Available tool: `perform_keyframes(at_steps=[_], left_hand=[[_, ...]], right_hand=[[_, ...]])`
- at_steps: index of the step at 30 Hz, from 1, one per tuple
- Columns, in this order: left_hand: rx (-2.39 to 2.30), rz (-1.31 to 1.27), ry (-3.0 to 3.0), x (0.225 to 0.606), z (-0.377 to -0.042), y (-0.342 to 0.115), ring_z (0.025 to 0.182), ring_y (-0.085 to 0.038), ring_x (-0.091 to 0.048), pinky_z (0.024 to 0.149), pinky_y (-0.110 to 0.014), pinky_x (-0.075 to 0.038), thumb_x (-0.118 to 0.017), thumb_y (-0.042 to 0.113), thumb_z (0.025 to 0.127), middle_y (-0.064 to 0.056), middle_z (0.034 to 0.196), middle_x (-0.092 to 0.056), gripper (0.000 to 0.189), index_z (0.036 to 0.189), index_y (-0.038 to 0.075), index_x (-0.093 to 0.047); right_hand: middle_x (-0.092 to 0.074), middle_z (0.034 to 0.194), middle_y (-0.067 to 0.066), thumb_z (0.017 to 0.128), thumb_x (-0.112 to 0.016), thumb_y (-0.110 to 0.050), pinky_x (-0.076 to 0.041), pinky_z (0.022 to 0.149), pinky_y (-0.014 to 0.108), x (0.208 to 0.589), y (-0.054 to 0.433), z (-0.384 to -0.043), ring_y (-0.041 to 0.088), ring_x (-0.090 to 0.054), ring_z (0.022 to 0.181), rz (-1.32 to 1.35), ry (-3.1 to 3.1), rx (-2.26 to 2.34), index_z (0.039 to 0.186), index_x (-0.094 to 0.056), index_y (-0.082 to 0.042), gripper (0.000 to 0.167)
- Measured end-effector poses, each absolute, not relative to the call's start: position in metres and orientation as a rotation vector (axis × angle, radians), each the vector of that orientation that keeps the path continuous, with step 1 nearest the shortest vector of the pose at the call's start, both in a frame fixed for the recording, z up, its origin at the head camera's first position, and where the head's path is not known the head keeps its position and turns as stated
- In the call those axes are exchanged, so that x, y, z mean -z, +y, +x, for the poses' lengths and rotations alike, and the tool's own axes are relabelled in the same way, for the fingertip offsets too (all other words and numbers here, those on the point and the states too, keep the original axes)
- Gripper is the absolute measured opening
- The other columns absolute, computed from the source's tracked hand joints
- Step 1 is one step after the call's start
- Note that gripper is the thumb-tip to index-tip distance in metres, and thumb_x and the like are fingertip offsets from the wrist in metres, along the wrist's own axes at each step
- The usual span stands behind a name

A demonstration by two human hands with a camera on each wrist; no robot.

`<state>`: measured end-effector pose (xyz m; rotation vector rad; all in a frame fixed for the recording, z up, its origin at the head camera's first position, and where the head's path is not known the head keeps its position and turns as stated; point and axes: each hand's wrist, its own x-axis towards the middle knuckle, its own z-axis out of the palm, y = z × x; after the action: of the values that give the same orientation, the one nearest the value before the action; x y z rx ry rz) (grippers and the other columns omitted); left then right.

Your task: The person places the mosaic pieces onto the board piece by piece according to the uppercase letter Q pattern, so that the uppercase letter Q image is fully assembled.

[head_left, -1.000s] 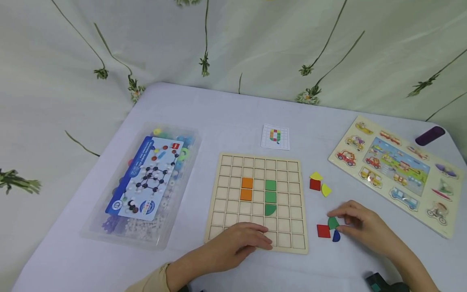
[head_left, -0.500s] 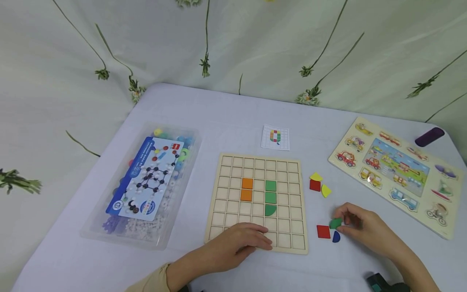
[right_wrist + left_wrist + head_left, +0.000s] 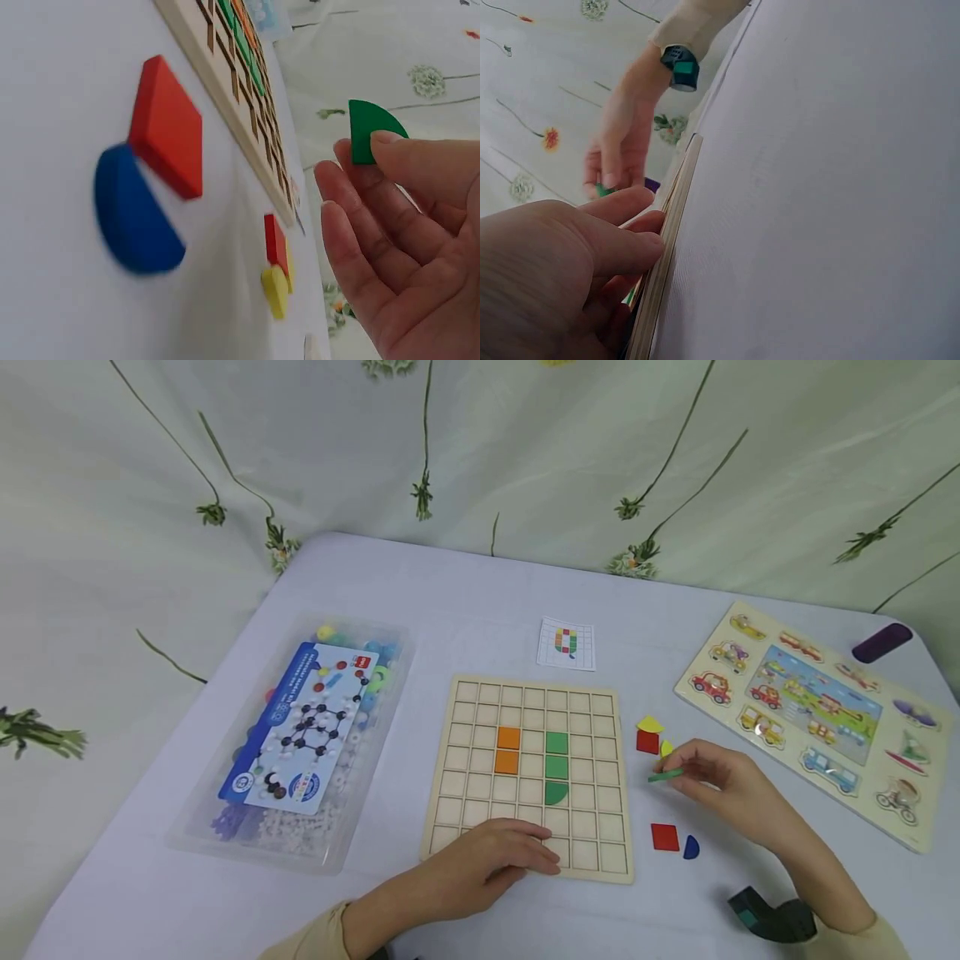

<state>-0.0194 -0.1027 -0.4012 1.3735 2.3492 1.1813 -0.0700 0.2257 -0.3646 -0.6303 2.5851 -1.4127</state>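
Between thumb and fingers my right hand (image 3: 723, 785) pinches a green quarter-circle tile (image 3: 367, 127), raised above the cloth to the right of the wooden grid board (image 3: 461, 735). My left hand (image 3: 491, 864) rests on the board's near edge with its fingers extended, seen close in the left wrist view. Two orange squares (image 3: 507, 750), two green squares (image 3: 557, 755) and one green quarter-circle (image 3: 556, 792) sit in the board's cells. Below the right hand lie a red square (image 3: 664, 837) and a blue half-circle (image 3: 691, 847). Another red square (image 3: 647, 741) lies by two yellow quarter-circles (image 3: 649, 724).
Behind the board lies a pattern card (image 3: 566, 644) with a coloured figure. A clear plastic box (image 3: 352, 827) of small parts stands at the left. At the right are a vehicle peg puzzle (image 3: 802, 710) and a dark purple object (image 3: 882, 642).
My right hand has picked up the green quarter-circle from beside the red square and blue half-circle, and carried it up and slightly left. The left hand has stayed on the board.
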Motion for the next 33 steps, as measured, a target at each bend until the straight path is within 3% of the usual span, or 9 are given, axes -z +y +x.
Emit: perform_keyframes(at_steps=[6,13,26,33], left_hand=[[-1.192,1.375,2.34,0.401,-0.02,-0.102,0.122,-0.009,-0.044,0.102,-0.024,-0.032,-0.062,-0.011,0.083,0.008,0.115,-0.062,0.037,0.111,0.011,-0.068],[-1.185,1.354,2.322,0.401,-0.021,-0.102,0.123,-0.009,-0.043,0.102,-0.025,-0.032,-0.061,-0.011,0.083,0.009,0.115,-0.062,0.036,0.111,0.011,-0.068],[-1.177,1.362,2.322,0.403,-0.021,-0.103,0.123,-0.009,-0.042,0.102,-0.026,-0.033,-0.06,-0.01,0.084,0.009,0.115,-0.062,0.035,0.111,0.011,-0.068],[-1.18,1.364,2.312,0.402,-0.022,-0.103,0.123,-0.01,-0.042,0.102,-0.026,-0.033,-0.06,-0.01,0.084,0.008,0.115,-0.062,0.035,0.111,0.011,-0.068]], right_hand=[[-0.064,0.093,0.01,0.086,-0.06,0.01,-0.054,0.073,0.027,0.357,0.192,-0.087,0.021,-0.064,0.079,-0.66,2.397,1.614,0.104,-0.06,0.007,0.018],[-0.064,0.088,0.014,0.086,-0.061,0.007,-0.055,0.071,0.035,0.354,0.144,-0.098,0.029,-0.065,0.075,-0.674,2.303,1.618,0.111,-0.06,0.005,0.025],[-0.061,0.081,-0.004,0.087,-0.066,-0.007,-0.051,0.068,0.025,0.37,0.087,-0.103,0.014,-0.058,0.073,-0.849,2.257,1.429,0.098,-0.068,-0.012,0.013],[-0.06,0.079,-0.007,0.086,-0.068,-0.009,-0.046,0.062,0.024,0.377,0.081,-0.105,0.013,-0.055,0.072,-0.948,2.24,1.368,0.096,-0.069,-0.012,0.011]])
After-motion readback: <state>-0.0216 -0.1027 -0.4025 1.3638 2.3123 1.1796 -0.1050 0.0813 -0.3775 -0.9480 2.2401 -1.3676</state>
